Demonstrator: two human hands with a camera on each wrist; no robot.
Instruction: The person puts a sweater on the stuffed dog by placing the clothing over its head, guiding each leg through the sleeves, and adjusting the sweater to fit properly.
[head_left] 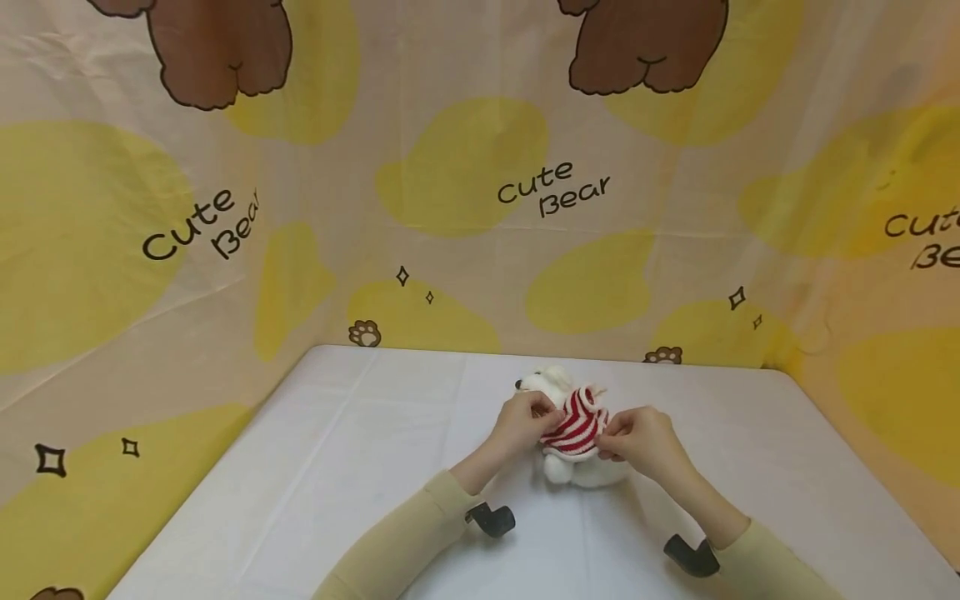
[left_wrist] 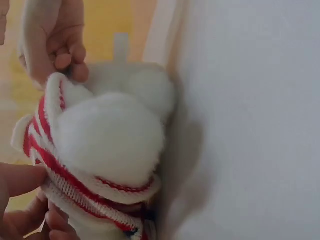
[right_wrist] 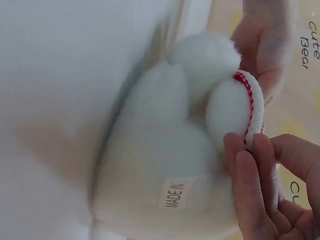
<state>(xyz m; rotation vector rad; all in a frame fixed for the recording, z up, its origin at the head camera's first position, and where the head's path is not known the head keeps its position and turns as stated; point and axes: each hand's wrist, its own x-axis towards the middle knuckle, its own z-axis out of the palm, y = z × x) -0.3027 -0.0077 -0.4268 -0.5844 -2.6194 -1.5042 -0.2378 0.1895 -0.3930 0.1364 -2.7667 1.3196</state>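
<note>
Plush toy: the white toy [head_left: 598, 475] is on the table [head_left: 300, 500], right of centre in the lower half of the head view, its dark nose [head_left: 518, 385] toward the left.
Striped sweater: the red-and-white knit [head_left: 576, 427] is around the toy's body.
Left hand: this hand [head_left: 527, 415] pinches the knit between thumb and curled fingers, on the sweater's left side in the head view.
Right hand: this hand [head_left: 643, 440] pinches the trimmed hem at the sweater's right edge.
Right wrist view alone: a label [right_wrist: 175, 194] reading "MADE IN" on the white plush, lower centre.
Head view alone: the nose, and black pieces [head_left: 491, 520] [head_left: 692, 556] at both wrists.
</note>
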